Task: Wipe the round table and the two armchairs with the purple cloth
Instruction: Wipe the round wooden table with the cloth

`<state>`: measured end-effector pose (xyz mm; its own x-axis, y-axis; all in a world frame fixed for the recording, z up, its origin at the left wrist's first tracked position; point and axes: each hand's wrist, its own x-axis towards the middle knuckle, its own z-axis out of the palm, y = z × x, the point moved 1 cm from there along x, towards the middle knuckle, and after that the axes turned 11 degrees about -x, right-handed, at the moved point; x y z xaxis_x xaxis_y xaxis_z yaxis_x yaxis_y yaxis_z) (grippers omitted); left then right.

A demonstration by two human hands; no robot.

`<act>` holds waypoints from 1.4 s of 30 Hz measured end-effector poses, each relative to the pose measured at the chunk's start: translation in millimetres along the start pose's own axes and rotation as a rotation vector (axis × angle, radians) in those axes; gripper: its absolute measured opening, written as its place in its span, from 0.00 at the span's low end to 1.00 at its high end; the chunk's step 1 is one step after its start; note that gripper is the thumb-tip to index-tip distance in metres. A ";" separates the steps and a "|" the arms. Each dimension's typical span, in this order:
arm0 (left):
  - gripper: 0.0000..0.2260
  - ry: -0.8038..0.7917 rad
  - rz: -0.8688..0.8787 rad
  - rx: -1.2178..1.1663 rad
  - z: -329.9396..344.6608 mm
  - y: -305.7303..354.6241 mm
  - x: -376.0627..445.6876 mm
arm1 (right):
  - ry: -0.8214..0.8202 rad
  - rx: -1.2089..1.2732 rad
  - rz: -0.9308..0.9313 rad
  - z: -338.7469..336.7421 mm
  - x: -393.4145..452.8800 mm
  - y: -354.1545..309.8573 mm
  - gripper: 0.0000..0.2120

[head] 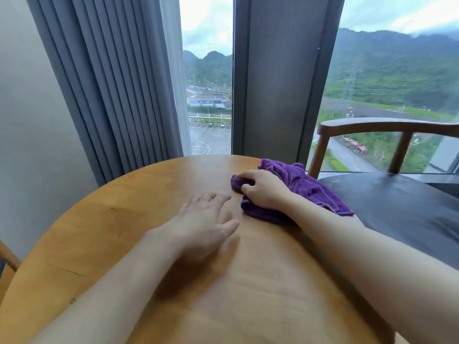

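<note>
My R hand (264, 191) curls on the cloth (298, 192), bunched at the table's (124, 232) far right edge by the chair (387, 150), prob. for wiping pressure. L hand (206, 219) spread, blurred, over the wood; contact unclear.

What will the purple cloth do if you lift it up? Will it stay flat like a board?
Probably not. The purple cloth lies bunched and wrinkled under the right hand, so it would likely droop and hang floppy. It looks like fluffy towel fabric, so it is probably light and unlikely to slip from the fingers. On the smooth round table it should slide easily when pushed.
</note>
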<state>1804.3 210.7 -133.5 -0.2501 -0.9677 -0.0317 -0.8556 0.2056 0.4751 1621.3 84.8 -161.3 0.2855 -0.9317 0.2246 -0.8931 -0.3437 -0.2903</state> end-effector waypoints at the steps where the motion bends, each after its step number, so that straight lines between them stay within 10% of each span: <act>1: 0.28 0.010 0.013 -0.010 3.2 2.4 6.9 | 0.000 -0.002 0.003 -3.0 -3.3 7.6 0.19; 17: 0.24 0.059 -0.009 -0.007 20.4 -3.8 19.6 | -0.039 -0.140 0.236 -10.5 81.0 53.7 0.13; 28: 0.26 0.090 0.039 -0.042 21.4 -15.4 16.0 | -0.119 -0.075 -0.149 -25.1 -38.3 47.4 0.29; 36: 0.23 0.133 0.074 -0.026 15.1 -13.3 15.9 | -0.057 -0.142 0.226 -35.9 30.4 93.1 0.22; 42: 0.21 0.105 0.071 -0.016 14.7 -8.5 16.0 | -0.050 -0.195 0.113 -25.3 14.4 80.1 0.26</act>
<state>1801.0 195.6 -151.0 -0.2607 -0.9608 0.0942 -0.8298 0.2729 0.4867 1545.1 46.8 -157.7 0.1926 -0.9692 0.1533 -0.9692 -0.2123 -0.1247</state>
